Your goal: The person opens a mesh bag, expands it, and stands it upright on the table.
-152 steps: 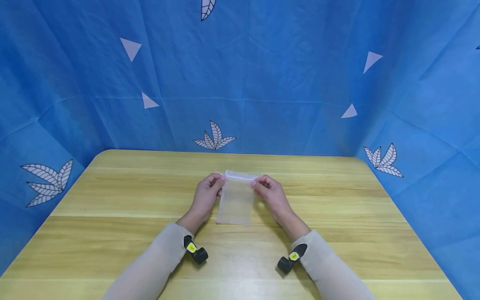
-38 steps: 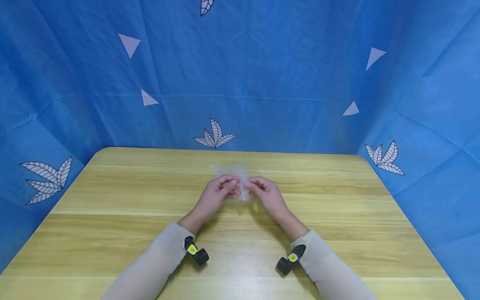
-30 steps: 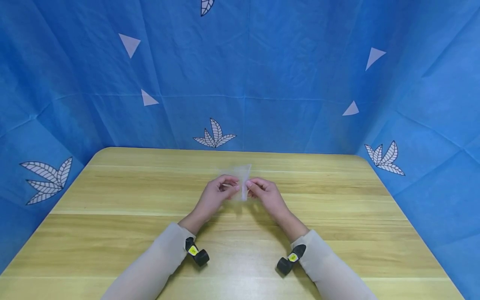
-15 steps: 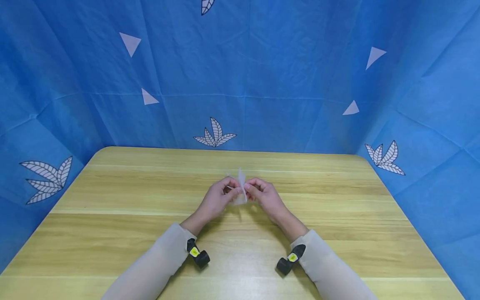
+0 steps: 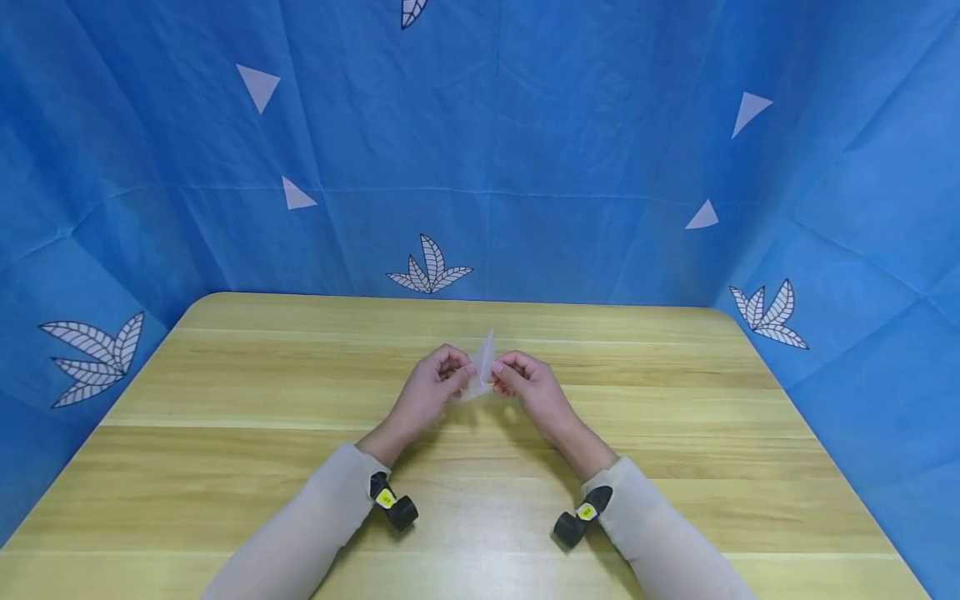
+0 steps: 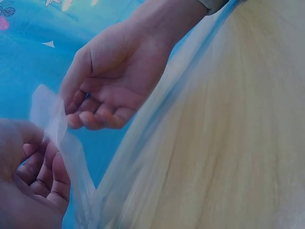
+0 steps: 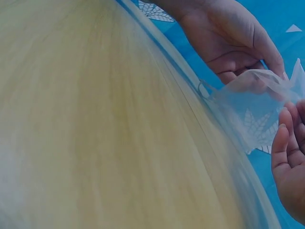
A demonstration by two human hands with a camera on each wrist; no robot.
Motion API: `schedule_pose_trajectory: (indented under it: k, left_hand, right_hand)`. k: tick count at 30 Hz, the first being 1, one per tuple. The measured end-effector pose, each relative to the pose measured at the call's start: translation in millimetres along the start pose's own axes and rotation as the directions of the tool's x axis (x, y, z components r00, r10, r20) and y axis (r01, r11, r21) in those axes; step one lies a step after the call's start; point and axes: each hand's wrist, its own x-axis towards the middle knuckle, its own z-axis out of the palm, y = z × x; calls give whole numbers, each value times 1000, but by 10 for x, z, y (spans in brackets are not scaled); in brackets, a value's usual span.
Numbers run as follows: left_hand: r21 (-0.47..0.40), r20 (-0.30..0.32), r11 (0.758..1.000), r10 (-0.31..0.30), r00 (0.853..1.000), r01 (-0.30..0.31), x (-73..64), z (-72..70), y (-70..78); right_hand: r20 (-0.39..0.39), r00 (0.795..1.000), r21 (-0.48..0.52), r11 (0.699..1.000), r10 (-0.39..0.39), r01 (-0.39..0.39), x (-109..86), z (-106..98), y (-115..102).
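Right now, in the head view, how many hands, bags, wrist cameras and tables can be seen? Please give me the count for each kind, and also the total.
Hands: 2 (left hand, right hand)
Bag: 1
Wrist cameras: 2 (left camera, right camera)
Table: 1
Total: 6

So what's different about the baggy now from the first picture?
The clear bag was spread flat; now it's turned and looks narrow. The left hand moved rightward, closer to the right hand. Both hands still hold the bag. The table and blue cloth look the same.
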Motion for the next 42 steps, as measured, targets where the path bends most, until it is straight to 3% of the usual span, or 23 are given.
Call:
schedule_pose_trajectory:
  k: [7, 12, 16, 22, 28, 32, 38, 42]
  left_hand:
    - [-40, 14, 999, -2, 1000, 2, -6, -11, 8]
    - [-73, 79, 997, 7, 997, -1, -5, 8, -1]
    - [-50, 118, 999, 19, 993, -13, -4, 26, -18]
    - [12, 112, 999, 40, 993, -42, -23, 25, -14]
    - [56, 41, 998, 29, 999, -31, -34, 20, 5]
    - [90, 8, 995, 35, 999, -36, -39, 25, 9]
    - [121, 46, 988, 95, 994, -100, -44, 51, 5]
    - [140, 58, 987, 70, 996, -78, -51, 71, -2]
  right_hand:
    - [26, 1000, -2, 1000, -16, 16, -3, -6, 5]
    - [71, 996, -34, 998, -47, 49, 0, -6, 26]
    - [74, 996, -71, 996, -54, 59, 2, -2, 50]
    - [16, 998, -98, 993, -66, 67, -7, 3, 37]
    - [-67, 997, -20, 999, -44, 43, 8, -9, 8]
    - [-25, 999, 22, 999, -31, 31, 6, -10, -5]
    - [17, 999, 28, 999, -32, 31, -7, 0, 5]
    - [12, 999, 31, 999, -30, 29, -6, -1, 22]
